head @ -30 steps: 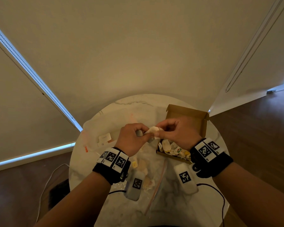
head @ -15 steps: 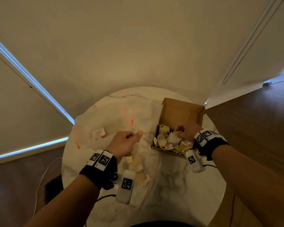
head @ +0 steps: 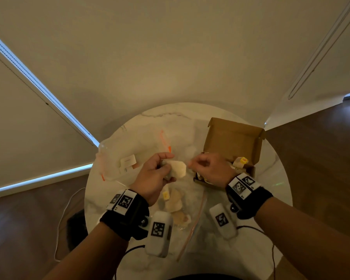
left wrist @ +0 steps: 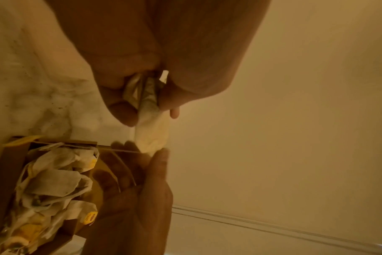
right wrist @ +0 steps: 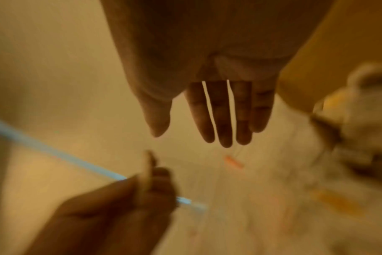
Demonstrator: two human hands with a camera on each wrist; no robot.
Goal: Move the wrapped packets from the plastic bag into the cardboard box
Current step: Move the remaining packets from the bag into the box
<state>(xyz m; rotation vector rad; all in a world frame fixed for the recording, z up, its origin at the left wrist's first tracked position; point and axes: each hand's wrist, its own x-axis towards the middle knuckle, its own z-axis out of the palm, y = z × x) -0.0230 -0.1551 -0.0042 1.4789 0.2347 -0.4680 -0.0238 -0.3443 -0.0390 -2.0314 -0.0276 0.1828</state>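
- Above the middle of a round marble surface [head: 226,247], the left hand [head: 154,178] grasps a pale wrapped packet [head: 177,168], its fingers [left wrist: 120,110] curled round one end so the free end points toward the other hand.
- The right hand [head: 209,168] hovers just beside that free end, fingers [right wrist: 220,113] straight and released, holding nothing; this looks like a hand-over, the packet offered so the hand nearer the box can take it.
- The cardboard box [head: 233,141] sits at the surface's far right edge, lid propped open behind it, giving clear access from above; packets already fill it in a loose heap.
- The clear plastic bag [head: 192,207] lies flat at the near middle of the surface, between the wrists, with several packets left inside, so the task appears only partly done.
- A second clear bag with orange trim [head: 117,164] rests at the far left edge.
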